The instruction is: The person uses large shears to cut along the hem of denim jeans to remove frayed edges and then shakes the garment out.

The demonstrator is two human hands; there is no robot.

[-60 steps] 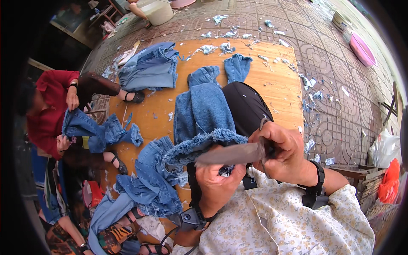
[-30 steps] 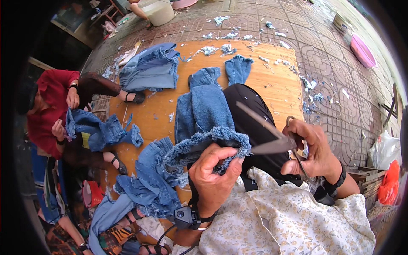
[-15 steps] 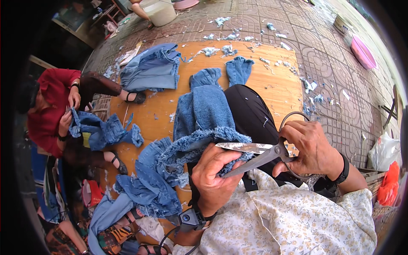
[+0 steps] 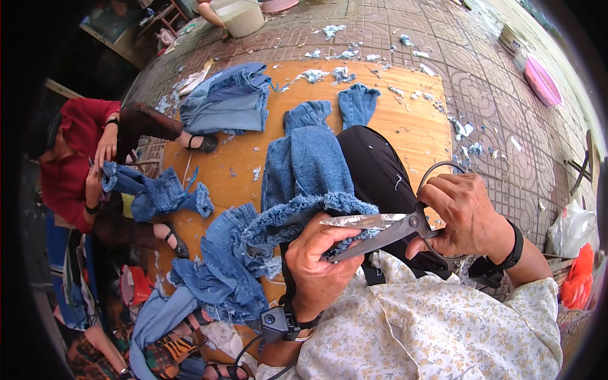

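Observation:
Blue denim jeans (image 4: 307, 161) lie over my dark-trousered leg, their frayed, fluffy hem (image 4: 335, 204) turned toward me. My left hand (image 4: 323, 266) is closed on that hem, thumb and fingers pinching the fringe. In my right hand (image 4: 465, 212) is a pair of large metal scissors (image 4: 411, 223), fingers and thumb through the ring handles. The blades are partly apart and reach left over the fringe, to the fingers of my left hand. The tip of the lower blade lies against or behind those fingers; I cannot tell which.
More jeans (image 4: 225, 101) and a denim heap (image 4: 218, 272) lie on the orange board (image 4: 405, 126), with scraps scattered about. At left a person in red (image 4: 79, 158) works on denim. A pink basin (image 4: 541, 81), white bucket (image 4: 240, 19) and plastic bags (image 4: 577, 278) stand around.
The scissor blades have closed slightly, the lower one rising toward the upper. The co-worker's hands have shifted a little on their denim. My left hand keeps its hold.

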